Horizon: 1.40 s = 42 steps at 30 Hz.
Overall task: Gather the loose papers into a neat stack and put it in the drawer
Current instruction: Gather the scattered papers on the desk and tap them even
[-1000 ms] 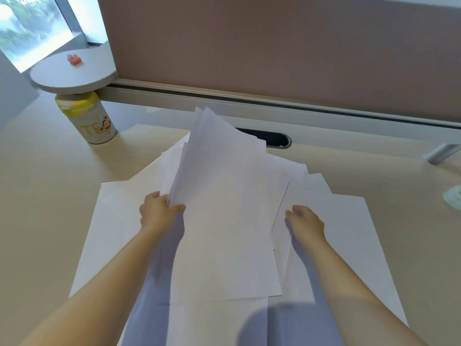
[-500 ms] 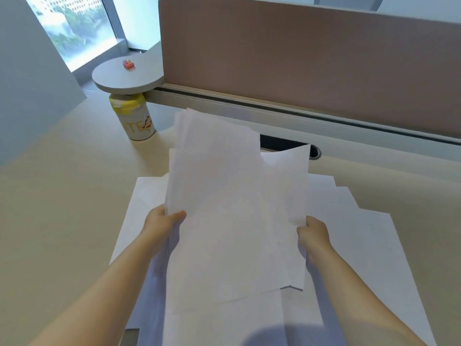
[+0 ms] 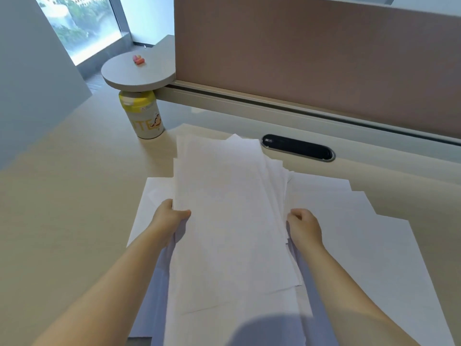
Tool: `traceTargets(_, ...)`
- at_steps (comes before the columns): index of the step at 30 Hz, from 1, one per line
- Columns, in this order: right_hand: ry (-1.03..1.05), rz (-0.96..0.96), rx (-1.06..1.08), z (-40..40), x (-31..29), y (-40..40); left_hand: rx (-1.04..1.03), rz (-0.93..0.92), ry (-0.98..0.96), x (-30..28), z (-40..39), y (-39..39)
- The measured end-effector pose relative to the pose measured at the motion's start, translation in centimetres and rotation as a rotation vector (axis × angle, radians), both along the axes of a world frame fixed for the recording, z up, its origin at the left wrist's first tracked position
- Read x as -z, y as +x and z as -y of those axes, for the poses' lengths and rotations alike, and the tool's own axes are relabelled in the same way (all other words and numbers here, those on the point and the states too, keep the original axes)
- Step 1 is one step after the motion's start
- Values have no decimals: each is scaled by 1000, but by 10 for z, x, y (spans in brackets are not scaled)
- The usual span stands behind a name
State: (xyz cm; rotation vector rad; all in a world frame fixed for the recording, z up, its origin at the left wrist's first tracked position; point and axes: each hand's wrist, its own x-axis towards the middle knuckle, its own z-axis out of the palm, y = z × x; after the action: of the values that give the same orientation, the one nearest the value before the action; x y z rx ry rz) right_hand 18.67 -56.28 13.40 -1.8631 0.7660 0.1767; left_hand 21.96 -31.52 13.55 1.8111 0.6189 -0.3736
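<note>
Beige surface under a brown partition carries loose sheets lying flat. Above them a gathered bundle of papers runs lengthwise away from the person, its far end toward the cable slot. Left hand pinches the bundle's left edge, thumb on top; right hand curls round its right edge.

Surface: I see a pale beige desk backed by a brown divider panel.
Papers: loose white sheets spread flat across its middle.
Canister: a yellow-lidded canister stands upright at the far left.
Cable port: a dark oval grommet sits near the divider.
</note>
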Motion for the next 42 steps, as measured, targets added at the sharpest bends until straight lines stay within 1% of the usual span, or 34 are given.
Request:
traceTargets(1, -109, -10, -11, 3, 1, -1, -8, -11, 13, 2, 2, 0)
traceTargets(3, -350, -73, -40, 12, 2, -6, 5, -64, -25, 5, 5, -1)
traceTargets(5, -574, -223, -87, 22, 3, -13, 29, -122, -75, 2, 9, -2)
traceTargets(6, -624, -297, -104, 26, 2, -18, 49, -125, -81, 4, 11, -3)
traceTargets(7, -639, -354, -113, 30, 1, -23, 67, -109, -68, 5, 13, -3)
traceTargets(9, -660, -409, -143, 36, 1, -31, 105, -60, 17, 5, 16, -5)
traceTargets(12, -724, -401, -223, 44, -1, -37, 177, -19, 124, 6, 15, -10)
traceTargets(14, -723, -385, -251, 45, -2, -40, 212, 2, 182, 4, 12, -16)
traceTargets(17, -719, -356, -280, 42, -2, -45, 212, 37, 226, 2, 12, -26)
traceTargets(23, -734, -326, -297, 42, 1, -46, 122, 97, 217, 4, 13, -39)
traceTargets(26, -779, -342, -347, 43, 2, -44, 67, 94, 186, 4, 10, -44)
traceTargets(28, -787, -346, -373, 48, 1, -44, 69, 78, 158, 6, 8, -48)
traceTargets(30, -738, -311, -321, 56, -3, -44, 86, 56, 149, 8, 9, -51)
traceTargets(32, -631, -235, -221, 63, -8, -43, 94, 54, 138, 9, 13, -51)
traceTargets(34, -494, -116, -125, 67, -14, -41, 100, 72, 125, 7, 22, -50)
traceTargets(37, -312, 43, -52, 61, -28, -35, 87, 87, 104, 6, 35, -46)
traceTargets(40, -26, 106, 3, 48, -44, -28, 141, 45, 67, 2, 49, -44)
traceTargets(42, 268, 75, -41, 34, -54, -26, 161, -2, 21, -1, 55, -44)
